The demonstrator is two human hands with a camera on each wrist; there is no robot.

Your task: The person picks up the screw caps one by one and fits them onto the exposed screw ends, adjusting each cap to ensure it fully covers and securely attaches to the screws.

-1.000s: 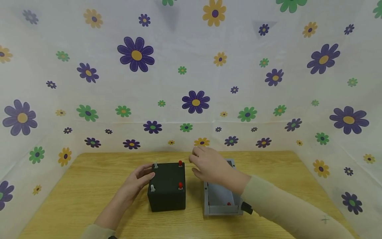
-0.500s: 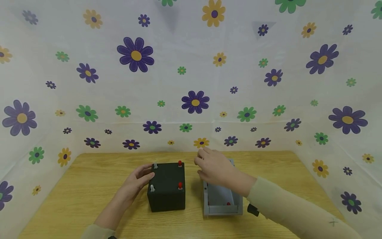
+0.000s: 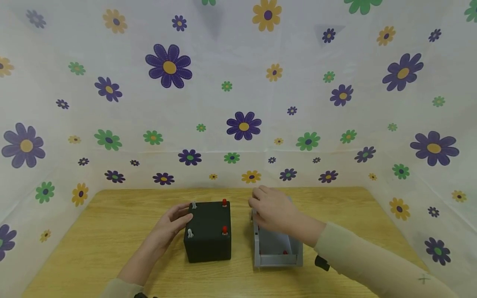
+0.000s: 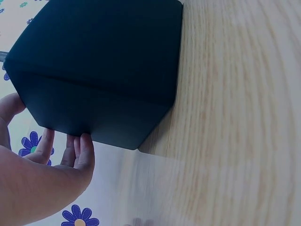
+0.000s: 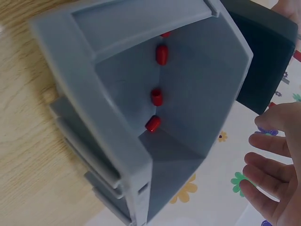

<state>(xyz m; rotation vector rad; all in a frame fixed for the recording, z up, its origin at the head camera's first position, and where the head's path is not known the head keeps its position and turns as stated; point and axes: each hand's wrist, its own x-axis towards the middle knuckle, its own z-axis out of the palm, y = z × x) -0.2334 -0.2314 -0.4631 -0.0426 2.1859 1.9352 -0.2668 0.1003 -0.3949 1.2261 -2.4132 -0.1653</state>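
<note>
The right hand [image 3: 273,210] had shifted rightward, to the bin's [image 3: 279,260] far end, fingers loose and unladen. Left of the bin stood the box [image 3: 208,223], its outer edge grasped by the left hand [image 3: 172,227]. It appeared stiff and smooth; opposite walls probably gave the safest hold.

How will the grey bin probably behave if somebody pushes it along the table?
The grey bin would probably stay stiff: its walls stand straight. It may slide rather than tip, sitting flat on the table. The cylindrical red caps inside might roll.
</note>
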